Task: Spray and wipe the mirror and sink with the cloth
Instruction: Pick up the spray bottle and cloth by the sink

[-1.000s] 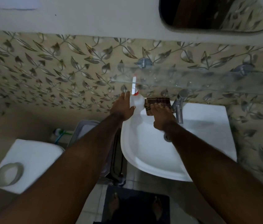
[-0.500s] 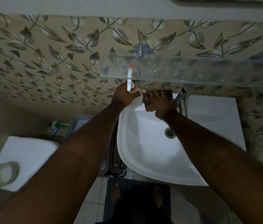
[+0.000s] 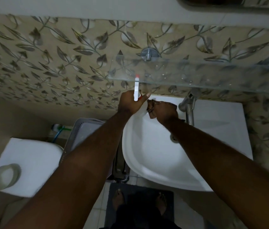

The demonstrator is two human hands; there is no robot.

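A white sink hangs on the leaf-patterned wall. My left hand grips a white spray bottle with a red nozzle at the sink's back left corner; its head rises to the glass shelf's edge. My right hand is closed on a brown patterned cloth at the sink's back rim, just left of the metal tap. A sliver of the mirror shows at the top right.
A glass shelf juts out just above the hands. A white toilet tank with a round flush button stands at the left, a grey bin between it and the sink. A dark mat lies under my feet.
My left hand closed around the spray bottle and lifted it toward the shelf. My right hand gathered the flat cloth into its grip. The view tilted down, leaving less mirror visible.
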